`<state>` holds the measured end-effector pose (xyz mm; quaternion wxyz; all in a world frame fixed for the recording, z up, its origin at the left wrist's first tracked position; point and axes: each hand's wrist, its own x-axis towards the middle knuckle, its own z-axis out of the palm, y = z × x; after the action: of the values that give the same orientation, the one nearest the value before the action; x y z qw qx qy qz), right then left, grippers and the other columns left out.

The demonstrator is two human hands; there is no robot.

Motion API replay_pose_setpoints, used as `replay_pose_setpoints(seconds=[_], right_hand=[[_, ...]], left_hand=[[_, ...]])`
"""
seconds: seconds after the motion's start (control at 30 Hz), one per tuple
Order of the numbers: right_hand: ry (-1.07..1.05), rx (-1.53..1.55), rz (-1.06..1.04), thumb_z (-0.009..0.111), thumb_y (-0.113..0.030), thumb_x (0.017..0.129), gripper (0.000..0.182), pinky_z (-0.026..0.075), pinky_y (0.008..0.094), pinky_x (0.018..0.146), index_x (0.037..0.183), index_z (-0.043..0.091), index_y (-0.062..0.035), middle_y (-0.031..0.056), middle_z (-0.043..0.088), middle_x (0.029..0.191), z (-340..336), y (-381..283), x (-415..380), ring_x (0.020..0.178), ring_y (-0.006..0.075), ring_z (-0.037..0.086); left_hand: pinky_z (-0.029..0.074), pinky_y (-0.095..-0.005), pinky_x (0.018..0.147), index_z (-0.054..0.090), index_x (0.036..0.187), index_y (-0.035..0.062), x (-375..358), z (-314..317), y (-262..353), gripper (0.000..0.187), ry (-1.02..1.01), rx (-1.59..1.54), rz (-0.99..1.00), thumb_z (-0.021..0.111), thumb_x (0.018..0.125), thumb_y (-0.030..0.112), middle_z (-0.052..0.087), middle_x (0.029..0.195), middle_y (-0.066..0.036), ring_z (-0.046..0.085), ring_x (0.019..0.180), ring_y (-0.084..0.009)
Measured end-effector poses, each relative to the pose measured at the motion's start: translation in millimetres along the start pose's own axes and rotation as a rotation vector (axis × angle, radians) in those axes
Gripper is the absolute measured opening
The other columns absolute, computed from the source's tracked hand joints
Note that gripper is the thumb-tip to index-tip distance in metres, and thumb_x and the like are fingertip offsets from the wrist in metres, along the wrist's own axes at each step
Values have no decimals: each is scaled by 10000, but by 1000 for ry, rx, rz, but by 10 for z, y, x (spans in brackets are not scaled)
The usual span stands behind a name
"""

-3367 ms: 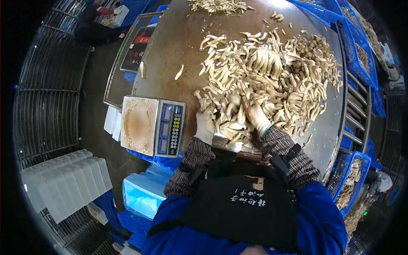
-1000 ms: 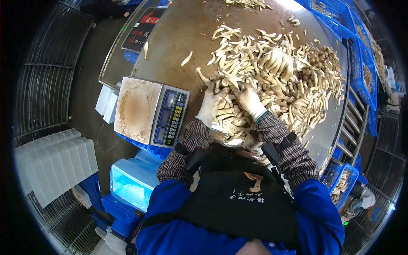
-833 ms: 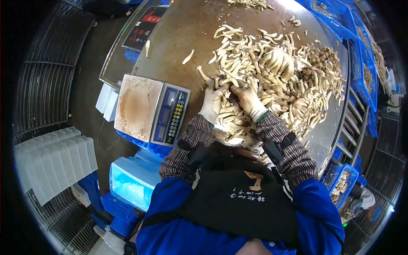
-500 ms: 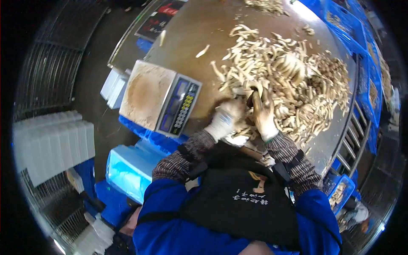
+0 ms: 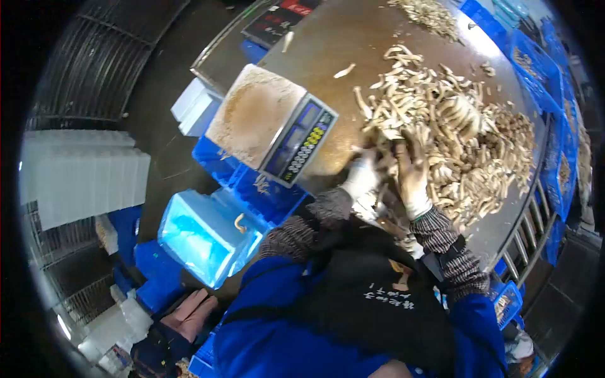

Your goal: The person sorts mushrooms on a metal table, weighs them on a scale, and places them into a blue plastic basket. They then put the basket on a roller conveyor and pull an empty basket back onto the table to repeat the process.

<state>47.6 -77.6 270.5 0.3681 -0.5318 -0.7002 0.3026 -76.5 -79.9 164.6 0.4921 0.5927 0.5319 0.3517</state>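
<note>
A large pile of pale, long-stemmed mushrooms (image 5: 460, 116) lies on the metal table. My right hand (image 5: 413, 179), in a white glove with darkly stained fingers, is at the pile's near-left edge. Its fingers are closed around a pale mushroom (image 5: 392, 134), partly hidden by them. My left hand (image 5: 364, 176), also gloved in white, is close beside it on the left. Motion smears its fingers, and what they hold cannot be made out. Below the hands, pale pieces at the table edge are partly covered by my sleeves.
To the left stands a digital scale (image 5: 258, 116) with a dusty platform. Below it is a box lined with blue plastic (image 5: 189, 233), with one mushroom (image 5: 240, 223) over its edge. Blue crates (image 5: 554, 145) line the right side. A person's pink sleeve (image 5: 192, 315) shows at lower left.
The view has shifted, so the table and scale appear farther right and higher. A mushroom now shows over the blue-lined box. Both hands stay close together by the pile.
</note>
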Motion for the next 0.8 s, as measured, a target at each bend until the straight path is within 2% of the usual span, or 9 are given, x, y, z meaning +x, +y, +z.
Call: replay_pose_setpoints(seconds=[0.1, 0.17, 0.3, 0.37, 0.53, 0.6, 0.7, 0.77, 0.8], right_hand=[[280, -21, 264, 588, -289, 940, 586, 406, 394, 1027, 1392, 399, 32, 260, 504, 1349, -97, 429, -125, 1210, 348, 527], [62, 76, 432, 642, -343, 905, 553, 422, 371, 975, 1301, 528, 25, 234, 559, 1289, -130, 678, -216, 1178, 302, 549], [172, -381, -118, 632, -358, 918, 403, 497, 326, 736, 1101, 662, -1, 127, 671, 838, -160, 895, -302, 780, 196, 621], [212, 802, 754, 645, -326, 915, 373, 487, 275, 691, 1084, 651, 6, 97, 676, 815, -194, 1067, -327, 739, 179, 616], [83, 311, 672, 705, -239, 877, 420, 508, 282, 767, 1140, 559, 54, 165, 682, 993, -10, 1379, -342, 898, 184, 649], [51, 556, 786, 676, -251, 895, 440, 495, 329, 802, 1188, 533, 44, 156, 658, 1024, -18, 1317, -265, 897, 240, 635], [-419, -545, 333, 623, -105, 808, 522, 392, 405, 1022, 1308, 494, -28, 203, 540, 1275, -314, 1277, -45, 1163, 313, 535], [-110, 686, 629, 622, -95, 802, 615, 358, 390, 1077, 1388, 441, -52, 243, 448, 1395, -469, 886, 201, 1248, 333, 499], [-74, 483, 534, 641, -129, 831, 635, 360, 405, 1079, 1413, 400, -52, 236, 431, 1415, -531, 893, 211, 1284, 332, 459]], left_hand=[[506, -237, 668, 517, 1193, 11, 81, 26, 204, 294, 23, -521, -149, 584, 907, 41, 599, 957, -58, 570, 760, -119], [503, -234, 683, 529, 1182, -13, 112, 164, 281, 348, -55, -820, -150, 650, 856, -16, 608, 1014, -59, 571, 813, -97], [508, -250, 791, 562, 1175, -1, 187, 284, 147, 311, 25, -856, -198, 629, 873, -32, 612, 1005, -23, 590, 836, -110], [523, -260, 800, 583, 1120, 25, 147, -64, 784, 233, 13, -1017, -296, 600, 895, -34, 623, 962, -11, 597, 838, -94], [494, -239, 766, 585, 1174, 0, 195, 198, 340, 310, -121, -715, -171, 672, 884, 67, 624, 1009, -43, 576, 851, -107], [521, -258, 775, 537, 1254, -31, 286, 104, 238, 416, -37, -640, -125, 669, 863, 30, 645, 1047, -77, 604, 894, -122], [548, -267, 760, 542, 1255, -34, 512, -229, 194, 486, 102, -396, -293, 639, 782, -90, 617, 1187, -132, 622, 994, -162], [543, -320, 801, 521, 1288, -29, 688, -260, -68, 531, -7, -411, -180, 701, 790, 20, 598, 1217, -176, 630, 1013, -215], [512, -381, 886, 506, 1309, -27, 657, -355, 135, 582, 112, 165, 226, 733, 803, 148, 585, 1215, -230, 619, 1054, -301]])
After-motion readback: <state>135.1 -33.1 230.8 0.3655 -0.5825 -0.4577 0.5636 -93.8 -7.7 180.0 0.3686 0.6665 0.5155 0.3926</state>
